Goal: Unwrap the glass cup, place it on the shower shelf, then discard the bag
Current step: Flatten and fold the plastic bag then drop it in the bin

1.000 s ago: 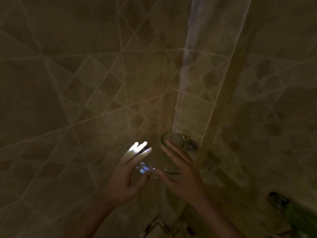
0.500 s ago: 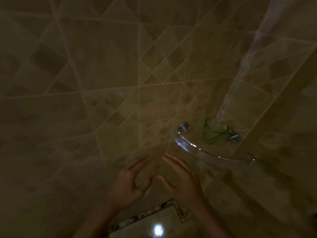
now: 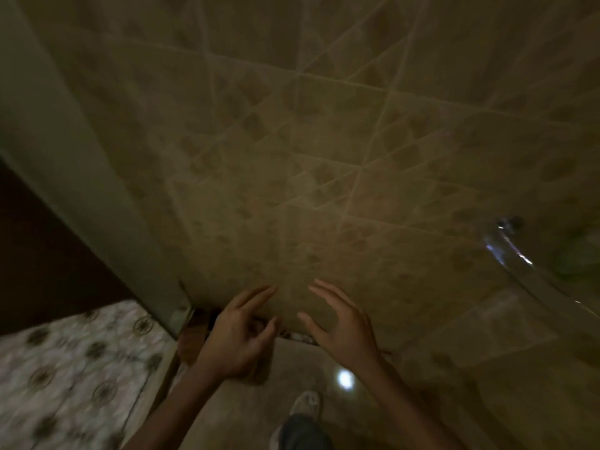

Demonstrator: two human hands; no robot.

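1. The left hand [image 3: 238, 339] and the right hand [image 3: 341, 332] are hovering before the tiled wall [image 3: 292, 157], fingers spread, holding nothing.
2. The glass cup [image 3: 581, 254], a greenish blur, is standing on the shower shelf [image 3: 532, 284] at far right.

Dim, blurred view of my shower corner.
The glass shelf [image 3: 532, 280] runs off the right edge; the cup [image 3: 581, 254] on it is only a greenish smear. My shoe [image 3: 305, 404] is blurred too.
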